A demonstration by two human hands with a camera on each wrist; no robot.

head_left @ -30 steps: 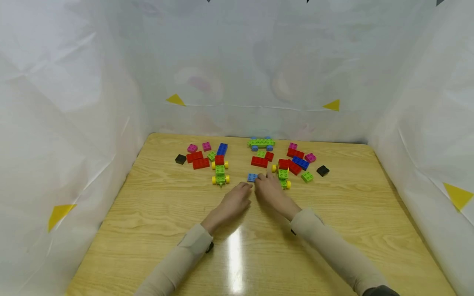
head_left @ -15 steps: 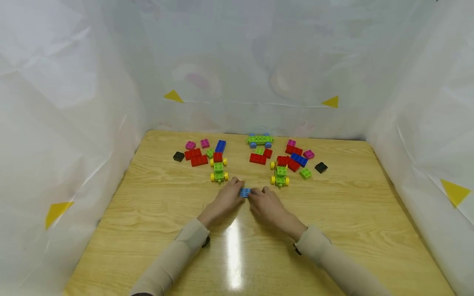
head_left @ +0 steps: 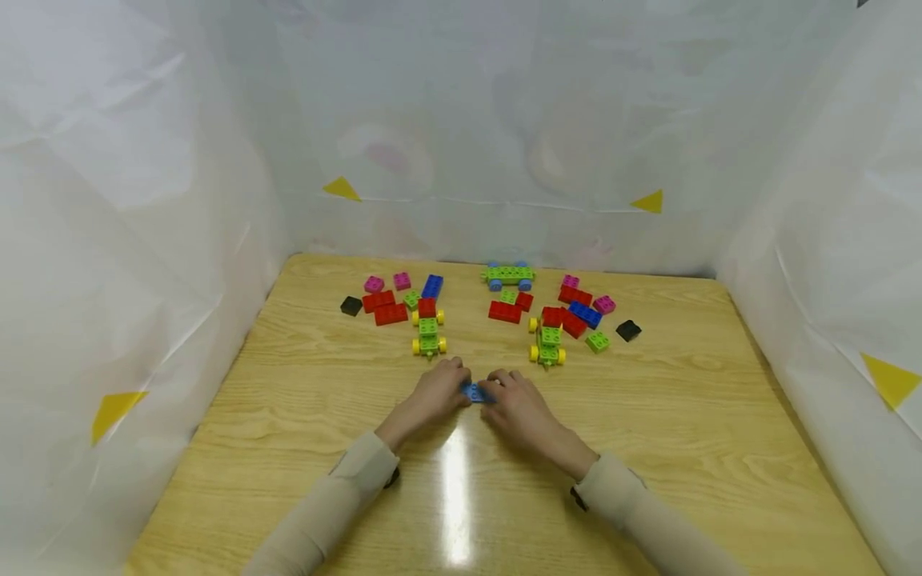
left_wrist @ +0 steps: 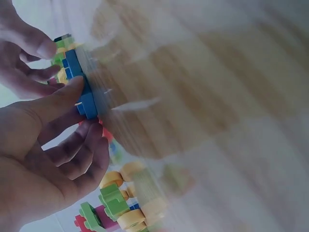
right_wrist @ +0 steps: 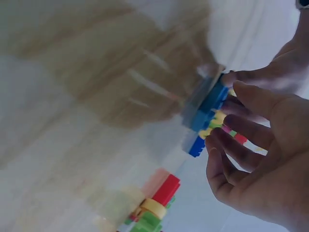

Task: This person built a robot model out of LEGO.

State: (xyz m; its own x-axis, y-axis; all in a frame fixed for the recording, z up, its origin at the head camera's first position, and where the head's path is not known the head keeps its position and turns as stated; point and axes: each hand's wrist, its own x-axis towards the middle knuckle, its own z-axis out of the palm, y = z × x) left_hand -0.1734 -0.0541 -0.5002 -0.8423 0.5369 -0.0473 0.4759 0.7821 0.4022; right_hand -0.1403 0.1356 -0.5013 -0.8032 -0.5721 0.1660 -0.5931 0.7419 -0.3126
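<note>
A blue building brick [head_left: 475,393] lies between my two hands, low over the tabletop in the middle. My left hand [head_left: 435,392] pinches its left end; in the left wrist view the thumb presses along the blue brick [left_wrist: 87,104] and the other fingers curl behind it. My right hand [head_left: 517,404] holds the other end, thumb and curled fingers close at the blue brick [right_wrist: 212,102] in the right wrist view. Beyond the hands stand two green wheeled cars with yellow wheels, the left car [head_left: 428,336] and the right car [head_left: 549,344], each carrying a red brick.
Farther back is a green wheeled base [head_left: 508,275] with blue wheels. Loose bricks lie in groups: red bricks [head_left: 391,314] at left, a red brick [head_left: 505,312] in the centre, a dark blue brick [head_left: 585,314] at right. Black bricks [head_left: 628,330] lie outermost. White sheeting [head_left: 461,120] surrounds the table.
The blue brick has come nearer to the person and a little left from beside the right car. The left hand, first apart from it, now grips it together with the right hand.
</note>
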